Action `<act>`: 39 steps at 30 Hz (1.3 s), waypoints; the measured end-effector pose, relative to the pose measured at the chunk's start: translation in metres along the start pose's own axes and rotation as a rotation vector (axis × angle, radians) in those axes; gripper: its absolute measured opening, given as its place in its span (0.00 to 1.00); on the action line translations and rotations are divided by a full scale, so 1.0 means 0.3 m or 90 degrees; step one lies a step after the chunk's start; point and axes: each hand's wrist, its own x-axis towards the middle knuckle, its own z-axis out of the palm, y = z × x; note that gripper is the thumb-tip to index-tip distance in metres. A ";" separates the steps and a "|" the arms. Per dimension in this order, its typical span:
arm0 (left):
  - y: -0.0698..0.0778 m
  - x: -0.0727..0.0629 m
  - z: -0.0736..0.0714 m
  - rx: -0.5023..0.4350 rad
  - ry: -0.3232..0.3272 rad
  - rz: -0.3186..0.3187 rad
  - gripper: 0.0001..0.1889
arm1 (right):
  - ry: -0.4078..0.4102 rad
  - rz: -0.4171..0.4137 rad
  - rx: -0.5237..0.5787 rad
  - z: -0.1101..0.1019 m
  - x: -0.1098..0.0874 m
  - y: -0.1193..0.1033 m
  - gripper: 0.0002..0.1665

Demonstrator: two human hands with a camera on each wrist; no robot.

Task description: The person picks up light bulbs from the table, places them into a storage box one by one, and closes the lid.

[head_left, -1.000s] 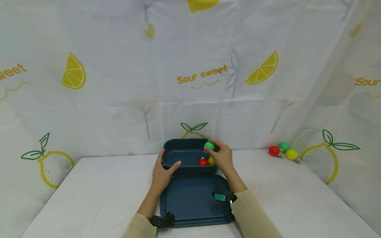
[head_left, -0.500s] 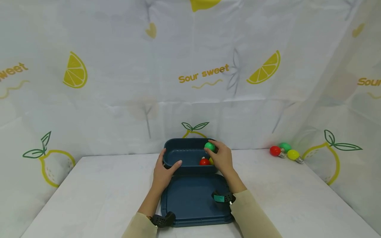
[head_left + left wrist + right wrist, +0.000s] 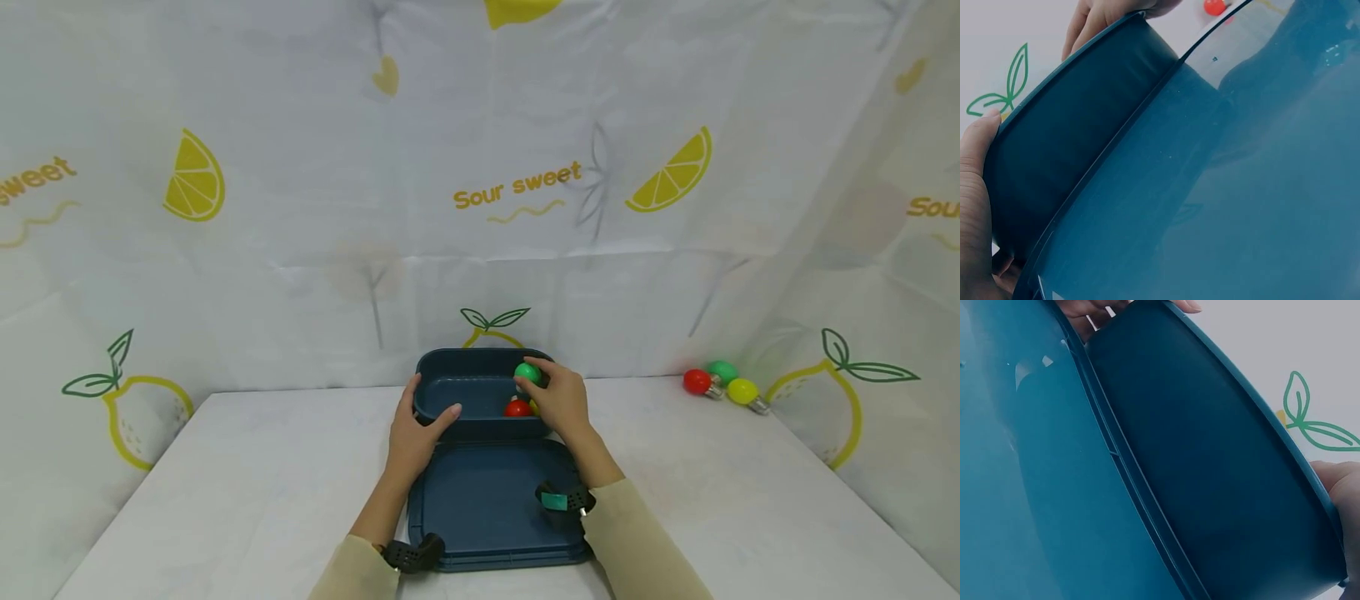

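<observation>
A dark blue open box (image 3: 480,428) stands at the back of the table, its matching lid (image 3: 495,508) lying flat in front. My left hand (image 3: 411,437) grips the box's left end, thumb over the front rim. Between thumb and fingers, my right hand (image 3: 564,404) pinches a small green light bulb (image 3: 527,372) over the right part of the box. Below it, inside the box, lie a red bulb (image 3: 517,407) and a partly hidden yellow bulb (image 3: 534,407). Both wrist views show the box's front wall (image 3: 1079,137), which hides the bulbs inside.
At the table's back right lie three more bulbs: red (image 3: 697,382), green (image 3: 723,372) and yellow (image 3: 742,391), with silver bases. A white curtain (image 3: 315,208) with lemon prints hangs right behind the box. The white tabletop (image 3: 285,483) extends to both sides.
The green bulb has dropped slightly and shifted a little left over the box, still pinched by my right hand. My left hand keeps its hold on the box. The head view has shifted slightly.
</observation>
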 end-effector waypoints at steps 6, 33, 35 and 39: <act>0.006 0.000 0.001 -0.007 -0.002 0.000 0.49 | -0.018 -0.008 -0.027 -0.006 -0.001 -0.005 0.26; 0.001 0.000 0.001 -0.003 0.001 0.002 0.49 | -0.070 -0.011 -0.105 -0.011 0.008 -0.026 0.26; 0.002 -0.001 0.000 -0.003 0.001 0.003 0.49 | -0.069 -0.013 -0.105 -0.009 0.007 -0.026 0.26; 0.006 -0.002 0.000 -0.006 -0.001 0.005 0.49 | -0.065 -0.016 -0.108 -0.008 0.006 -0.026 0.26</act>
